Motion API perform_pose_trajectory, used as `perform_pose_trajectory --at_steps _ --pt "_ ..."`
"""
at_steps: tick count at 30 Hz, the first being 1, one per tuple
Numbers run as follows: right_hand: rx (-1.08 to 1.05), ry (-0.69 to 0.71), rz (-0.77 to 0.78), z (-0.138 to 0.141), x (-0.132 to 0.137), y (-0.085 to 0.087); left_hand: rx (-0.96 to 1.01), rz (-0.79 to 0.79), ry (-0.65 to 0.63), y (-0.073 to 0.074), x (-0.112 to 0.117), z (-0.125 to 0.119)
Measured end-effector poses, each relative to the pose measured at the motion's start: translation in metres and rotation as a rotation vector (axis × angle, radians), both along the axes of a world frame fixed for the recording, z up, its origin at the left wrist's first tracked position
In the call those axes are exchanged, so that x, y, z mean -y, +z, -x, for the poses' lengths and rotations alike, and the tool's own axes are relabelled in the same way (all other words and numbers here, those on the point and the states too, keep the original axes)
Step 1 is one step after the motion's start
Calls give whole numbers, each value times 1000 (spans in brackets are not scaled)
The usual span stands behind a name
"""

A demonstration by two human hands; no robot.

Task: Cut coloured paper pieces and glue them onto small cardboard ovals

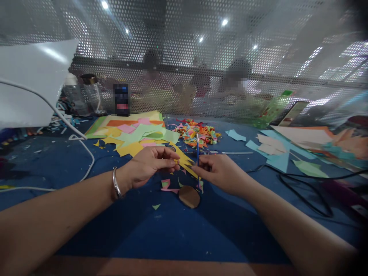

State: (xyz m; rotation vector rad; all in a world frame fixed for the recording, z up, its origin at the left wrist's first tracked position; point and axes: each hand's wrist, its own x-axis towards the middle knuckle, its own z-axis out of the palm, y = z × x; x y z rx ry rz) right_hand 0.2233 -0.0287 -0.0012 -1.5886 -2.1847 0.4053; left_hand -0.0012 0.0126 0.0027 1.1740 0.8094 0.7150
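Fingertip work near the middle of the bench [161, 234]: the left hand [149, 165], fingers curled, pinches a yellow paper piece [184, 159]. The right hand [221, 172], fingers closed, pinches a thin blue stick [197, 147] upright, touching the paper. The paper seems to be meeting the stick, and any further move calls for both pinches held steady. A brown disc [189, 196] lies just below.
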Motion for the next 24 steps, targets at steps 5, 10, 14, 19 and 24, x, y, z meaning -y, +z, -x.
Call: perform_pose_trajectory --at_steps 5,10,14,19,24 --pt "46 9 61 3 1 -2 3 -26 1 4 4 -2" --pt "28 17 73 9 5 0 5 -39 2 4 7 -4" --pt "-89 27 46 12 9 4 21 -57 -20 2 8 -5" --pt "-191 80 19 13 14 7 42 -53 -37 3 12 -6" --pt "-216 110 5 13 17 6 12 -75 -43 2 16 -7"
